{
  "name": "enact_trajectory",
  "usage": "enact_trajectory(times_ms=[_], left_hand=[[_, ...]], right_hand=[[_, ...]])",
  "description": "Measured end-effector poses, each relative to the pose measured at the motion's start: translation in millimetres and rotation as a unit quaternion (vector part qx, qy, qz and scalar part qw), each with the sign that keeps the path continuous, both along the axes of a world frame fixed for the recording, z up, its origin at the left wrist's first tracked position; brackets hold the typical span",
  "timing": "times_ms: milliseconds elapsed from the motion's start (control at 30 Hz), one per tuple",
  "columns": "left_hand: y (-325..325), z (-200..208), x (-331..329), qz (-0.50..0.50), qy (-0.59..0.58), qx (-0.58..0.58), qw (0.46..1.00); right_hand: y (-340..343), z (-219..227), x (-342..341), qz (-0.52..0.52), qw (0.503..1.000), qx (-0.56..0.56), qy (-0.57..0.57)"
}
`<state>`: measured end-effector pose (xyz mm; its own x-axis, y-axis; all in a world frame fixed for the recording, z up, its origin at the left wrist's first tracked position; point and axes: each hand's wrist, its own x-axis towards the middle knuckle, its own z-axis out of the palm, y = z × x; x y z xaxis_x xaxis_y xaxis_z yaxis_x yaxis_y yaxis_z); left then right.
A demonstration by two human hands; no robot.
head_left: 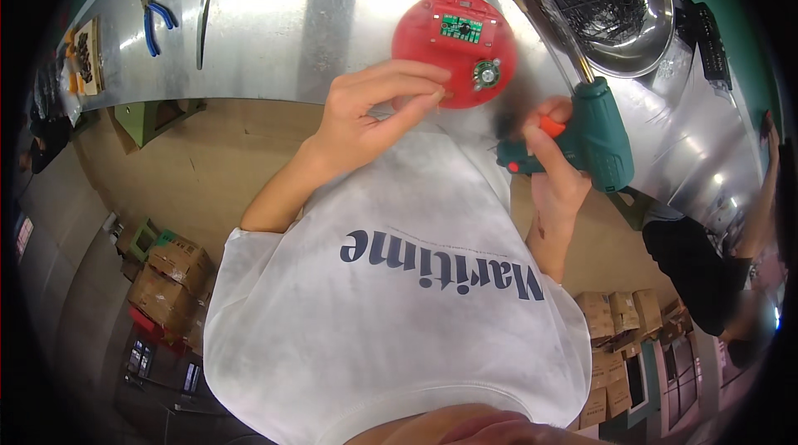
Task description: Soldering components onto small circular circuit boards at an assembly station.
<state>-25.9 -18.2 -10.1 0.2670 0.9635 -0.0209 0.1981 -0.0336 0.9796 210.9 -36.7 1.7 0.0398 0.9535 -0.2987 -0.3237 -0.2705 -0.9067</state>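
Note:
A round red plastic housing (421, 36) lies on the metal table in front of me. It carries a small green circuit board (462, 28) near its far side and a round green part with a silver centre (487, 73) at its near right. My left hand (378, 104) is at the housing's near left edge, thumb and fingertips brought together; whatever they pinch is too small to make out. My right hand (555, 150) grips a dark green soldering gun (609, 137) with an orange trigger. Its long metal tip points away from me, past the housing's right side, apart from it.
A steel bowl (665, 38) of dark thin pieces stands at the far right. Blue-handled pliers (152, 29) and tweezers (204, 25) lie on the table (274, 54) at left, near a tray of small parts (90, 56). Another person (698, 266) is at right.

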Motion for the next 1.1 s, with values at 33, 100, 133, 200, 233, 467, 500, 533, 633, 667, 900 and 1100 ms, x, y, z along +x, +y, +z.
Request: enact_trajectory(times_ms=[33, 100, 133, 200, 233, 467, 500, 533, 633, 667, 900, 1100], left_hand=[[-2.5, -0.6, 5.0, 0.0, -0.002, -0.002, 1.0], [-7.0, -3.1, 15.8, 0.068, -0.11, -0.138, 0.982], [-6.3, -2.4, 18.0, 0.067, -0.112, -0.138, 0.982], [-3.3, 1.0, 24.2, 0.007, -0.059, -0.158, 0.986], [-2.8, 1.1, 28.9, 0.007, -0.063, -0.159, 0.985], [6.1, 6.5, 27.8, -0.046, 0.014, -0.036, 0.998], [6.5, 5.2, 27.8, -0.042, 0.015, -0.007, 0.999], [7.2, 3.5, 26.7, -0.041, 0.015, -0.007, 0.999], [9.7, 2.4, 25.1, -0.057, 0.023, 0.057, 0.996], [11.6, 6.4, 25.1, -0.063, 0.025, 0.022, 0.997], [14.4, 18.2, 26.6, -0.051, -0.019, -0.133, 0.99], [10.6, 8.1, 27.6, -0.026, 0.032, 0.032, 0.999]], right_hand=[[1.6, 0.5, 0.2, 0.012, 1.0, -0.001, -0.003], [5.1, 2.8, -0.9, 0.016, 1.0, -0.003, -0.012], [6.5, 2.6, -2.3, 0.02, 1.0, -0.004, -0.018], [9.8, -1.3, -5.2, 0.024, 0.999, 0.02, -0.037], [11.3, -3.2, -5.8, 0.03, 0.997, 0.043, -0.055], [20.3, -2.6, -25.2, 0.035, 0.995, 0.062, -0.075], [21.2, -3.4, -25.3, 0.043, 0.994, 0.065, -0.081], [22.1, -4.2, -25.6, 0.051, 0.993, 0.068, -0.087], [23.5, -7.0, -26.2, 0.062, 0.989, 0.094, -0.095], [23.8, -8.0, -26.0, 0.063, 0.989, 0.093, -0.095], [26.0, -6.6, -30.4, 0.066, 0.996, 0.049, -0.035], [26.1, -6.3, -33.6, 0.05, 0.998, -0.001, 0.029]])
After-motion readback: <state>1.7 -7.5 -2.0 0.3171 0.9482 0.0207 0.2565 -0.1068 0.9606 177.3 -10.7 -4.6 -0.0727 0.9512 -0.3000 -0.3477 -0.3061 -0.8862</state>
